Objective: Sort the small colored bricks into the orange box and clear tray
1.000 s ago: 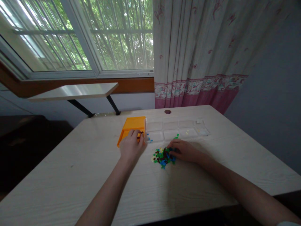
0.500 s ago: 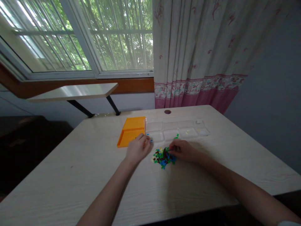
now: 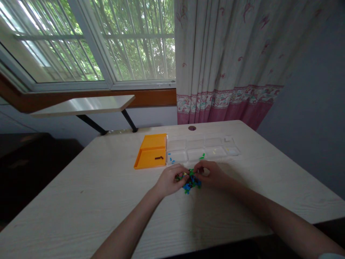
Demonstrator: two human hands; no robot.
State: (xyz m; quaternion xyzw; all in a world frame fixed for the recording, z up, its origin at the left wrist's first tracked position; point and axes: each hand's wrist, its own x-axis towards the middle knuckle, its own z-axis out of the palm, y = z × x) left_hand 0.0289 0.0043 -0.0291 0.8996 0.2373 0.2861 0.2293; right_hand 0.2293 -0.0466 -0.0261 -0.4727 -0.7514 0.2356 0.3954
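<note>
A small heap of tiny plastic pieces (image 3: 191,182) in green, blue, dark brown and pale yellow lies on the table, between my two hands. My left hand (image 3: 171,180) reaches over the heap's left side, thumb and forefinger curled close together; what they pinch, if anything, is hidden. At the right edge of the heap, my right hand (image 3: 211,174) is closed, with a dark brown piece (image 3: 201,170) showing at its fingertips. Beyond the hands stands an open orange case (image 3: 151,142) with a few brown pieces (image 3: 159,158) in its front half.
A clear compartment tray (image 3: 185,147) adjoins the case on the right. Its front compartments hold blue pieces (image 3: 170,159), green pieces (image 3: 202,156) and yellowish bits (image 3: 215,152). A raised shelf (image 3: 88,104) stands at the table's back left, below the window; a curtain (image 3: 215,72) hangs behind.
My left hand has moved right and nearer, from beside the tray and case to the heap, uncovering brown and blue pieces. My right hand stays at the heap, its fingers slightly shifted.
</note>
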